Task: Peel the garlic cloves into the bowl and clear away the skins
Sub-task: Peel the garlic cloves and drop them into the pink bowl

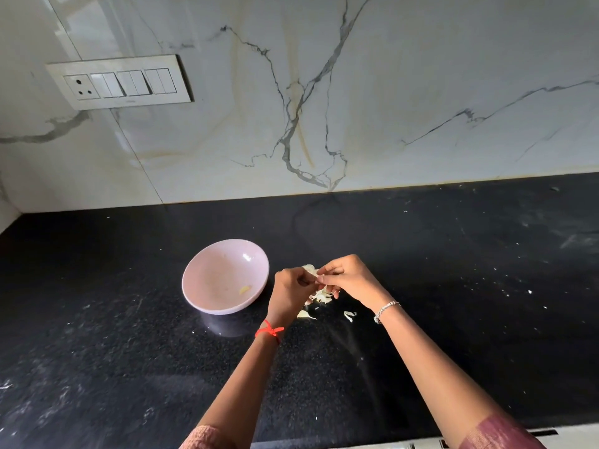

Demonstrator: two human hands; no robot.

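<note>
While a person stands at a black stone counter (453,254), seen from above, both hands meet just to the right of a pale pink bowl (217,270). The left hand (291,293), nearest the bowl, has its fingers curled in, pinching a garlic clove (310,270). The right hand (343,277) comes in from the far side of the bowl, and its thumb and fingertips pinch the same clove where white papery skin sticks out. The clove is mostly hidden between the two hands, raised off the counter.

Inside the bowl, low on the side nearest the hands, lies one small yellowish peeled clove (245,289). Beneath the hands, to the right of the bowl, a small heap of white skins (321,297) sits on the counter, with two loose pieces (304,315) a little nearer the person.

A red thread (270,332) is tied around the left wrist, and a silver bracelet (385,309) circles the right. Behind the bowl rises a white marble wall (389,92) with grey veins, and a switch panel (120,81) is mounted on it, up and to the left of the bowl.
</note>
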